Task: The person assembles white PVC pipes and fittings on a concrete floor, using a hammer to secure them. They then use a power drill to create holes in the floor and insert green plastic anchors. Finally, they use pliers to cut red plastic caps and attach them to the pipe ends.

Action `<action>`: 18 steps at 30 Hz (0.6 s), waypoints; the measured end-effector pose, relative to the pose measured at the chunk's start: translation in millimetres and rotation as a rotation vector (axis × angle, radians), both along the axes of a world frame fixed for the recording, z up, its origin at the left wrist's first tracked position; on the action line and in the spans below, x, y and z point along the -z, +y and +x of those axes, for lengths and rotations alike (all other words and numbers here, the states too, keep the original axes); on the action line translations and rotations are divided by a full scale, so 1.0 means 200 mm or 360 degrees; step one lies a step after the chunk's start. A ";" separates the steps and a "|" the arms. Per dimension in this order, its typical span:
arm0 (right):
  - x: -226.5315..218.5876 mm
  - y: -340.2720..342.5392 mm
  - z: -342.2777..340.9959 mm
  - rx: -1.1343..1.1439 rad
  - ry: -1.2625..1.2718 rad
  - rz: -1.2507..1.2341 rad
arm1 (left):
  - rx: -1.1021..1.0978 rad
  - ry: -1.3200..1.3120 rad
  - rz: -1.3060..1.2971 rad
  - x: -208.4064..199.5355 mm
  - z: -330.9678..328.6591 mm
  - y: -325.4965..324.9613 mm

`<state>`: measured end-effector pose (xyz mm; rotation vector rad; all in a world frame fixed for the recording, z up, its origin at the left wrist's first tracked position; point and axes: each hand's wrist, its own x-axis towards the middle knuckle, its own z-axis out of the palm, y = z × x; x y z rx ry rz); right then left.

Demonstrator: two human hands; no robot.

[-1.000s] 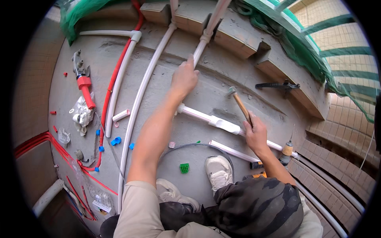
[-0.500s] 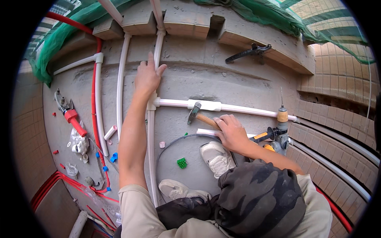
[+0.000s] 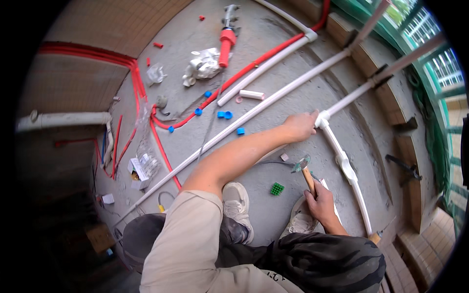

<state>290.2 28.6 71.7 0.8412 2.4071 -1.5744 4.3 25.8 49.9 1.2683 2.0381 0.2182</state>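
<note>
My right hand (image 3: 322, 204) is closed around the wooden handle of a hammer (image 3: 308, 177), its metal head up, above the floor by my shoe. My left arm stretches forward, and my left hand (image 3: 302, 127) is closed on the white pipe right beside a white tee fitting (image 3: 322, 118); the pipe under my palm and forearm is mostly hidden. From the tee a white pipe with a wider coupling (image 3: 347, 168) runs along the floor toward the right. A small cluster of green plastic pieces (image 3: 277, 189) lies between my shoes.
Long white pipes (image 3: 273, 103) and a red pipe (image 3: 239, 80) cross the floor at left. A red-handled tool (image 3: 226, 46), white fittings (image 3: 202, 66) in a bag and blue clips (image 3: 224, 115) lie there. A drill (image 3: 375, 238) is at right, partly hidden.
My view has turned to the left. My left hand has come back from along the upper pipe to the tee, its pointing fingers now curled. The hammer stays in my right hand.
</note>
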 end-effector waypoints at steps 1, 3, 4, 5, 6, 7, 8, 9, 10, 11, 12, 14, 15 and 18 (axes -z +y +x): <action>0.01 -0.02 0.01 -0.0112 -0.0002 0.0059 | 0.0108 0.0108 0.0005 -0.05 -0.01 -0.08; 0.09 -0.06 0.02 -0.0304 0.0155 0.0195 | 0.0460 0.0311 -0.0136 -0.25 -0.20 -0.30; 0.08 -0.05 0.03 -0.0432 0.0139 0.0278 | 0.0665 0.0373 -0.0184 -0.35 -0.30 -0.41; 0.07 -0.04 0.03 -0.0549 0.0123 0.0362 | 0.0815 0.0429 -0.0184 -0.42 -0.42 -0.56; 0.02 0.01 0.03 -0.0631 0.0111 0.0528 | 0.0881 0.0551 -0.0390 -0.55 -0.52 -0.64; 0.01 0.00 0.03 -0.0673 0.0146 0.0573 | 0.0750 0.0548 -0.0538 -0.64 -0.61 -0.82; 0.01 -0.03 0.03 -0.0755 0.0127 0.0573 | 0.0525 0.0518 -0.0872 -0.71 -0.68 -1.01; 0.01 -0.05 0.02 -0.0843 0.0114 0.0572 | 0.0357 0.0488 -0.1026 -0.76 -0.71 -1.18; 0.01 -0.06 -0.02 -0.0929 0.0114 0.0591 | 0.0180 0.0471 -0.1165 -0.83 -0.75 -1.32; 0.01 -0.09 -0.05 -0.0984 0.0148 0.0578 | -0.0072 0.0499 -0.1040 -0.84 -0.80 -1.49; -0.01 -0.13 -0.08 -0.1035 0.0163 0.0525 | -0.0333 0.0529 -0.0929 -0.75 -0.86 -1.72; -0.03 -0.19 -0.12 -0.0906 0.0225 0.0466 | -0.0848 0.0651 -0.0697 -0.59 -0.89 -2.11; -0.04 -0.19 -0.14 -0.0904 0.0210 0.0502 | -0.1103 0.0727 -0.0565 -0.49 -0.89 -2.22; -0.04 -0.21 -0.15 -0.1034 0.0055 0.0645 | -0.1756 0.0744 -0.0421 -0.10 -0.82 -2.73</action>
